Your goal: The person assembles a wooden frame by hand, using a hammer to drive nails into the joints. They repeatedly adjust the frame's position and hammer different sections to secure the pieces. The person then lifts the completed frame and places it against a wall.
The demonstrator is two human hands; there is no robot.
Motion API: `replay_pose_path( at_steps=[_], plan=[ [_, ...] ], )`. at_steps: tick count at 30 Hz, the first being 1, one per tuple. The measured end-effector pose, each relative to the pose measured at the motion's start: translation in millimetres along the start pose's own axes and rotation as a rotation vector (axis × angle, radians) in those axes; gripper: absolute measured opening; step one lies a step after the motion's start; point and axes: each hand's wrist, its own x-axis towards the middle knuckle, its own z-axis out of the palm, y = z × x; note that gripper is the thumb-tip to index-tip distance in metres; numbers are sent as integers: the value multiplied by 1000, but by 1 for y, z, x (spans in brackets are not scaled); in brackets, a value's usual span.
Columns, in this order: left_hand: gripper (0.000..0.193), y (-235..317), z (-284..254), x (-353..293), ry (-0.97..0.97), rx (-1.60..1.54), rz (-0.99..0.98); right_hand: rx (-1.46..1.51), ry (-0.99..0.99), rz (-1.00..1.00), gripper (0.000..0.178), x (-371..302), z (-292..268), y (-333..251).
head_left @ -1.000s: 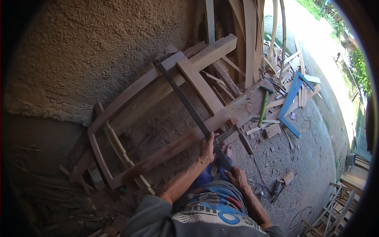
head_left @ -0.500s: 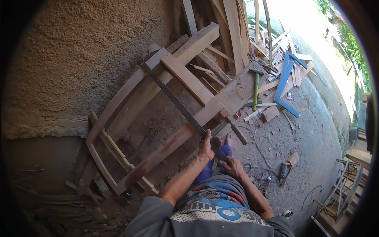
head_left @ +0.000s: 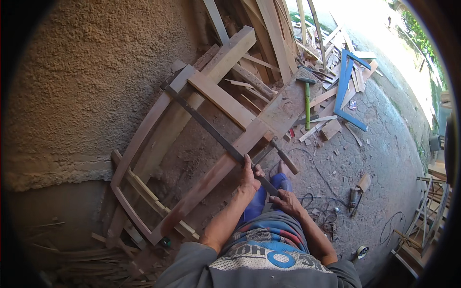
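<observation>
A long dark metal bar clamp [head_left: 211, 129] lies across a curved-sided wooden frame [head_left: 204, 186]. Its far end meets the frame's upper-left corner. Near me, its arm carries a screw with a brown handle [head_left: 286, 161], beside a small wood block [head_left: 263, 142] at the frame's near rail. My left hand [head_left: 248, 178] is closed around the bar just past that rail, thumb laid along it. Closer to my body, my right hand [head_left: 287, 201] grips the bar's near end. Some fingers of both hands are hidden under the bar.
The frame rests on a thick beam [head_left: 230, 53] and a bench board [head_left: 288, 108] bearing a green-handled hammer [head_left: 307, 103]. A blue angled piece [head_left: 342, 89] lies among offcuts. A power tool [head_left: 354, 198] and cables [head_left: 321, 213] are on the ground at right. A rough wall [head_left: 96, 86] stands left.
The whole view has shifted slightly. Both hands keep their hold on the bar clamp, and the clamp stays in about the same place on the frame.
</observation>
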Motion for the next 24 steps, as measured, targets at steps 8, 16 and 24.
replay_pose_path(
  at_steps=[8,16,24],
  plan=[
    [59,3,9,-16,36,31,42,8,38,21,52,-6,8,-5],
    [59,0,12,-10,58,26,61,38,51,7,52,-11,5,2],
    [59,-6,0,5,38,6,36,519,691,62,63,2,12,25]
  ],
)
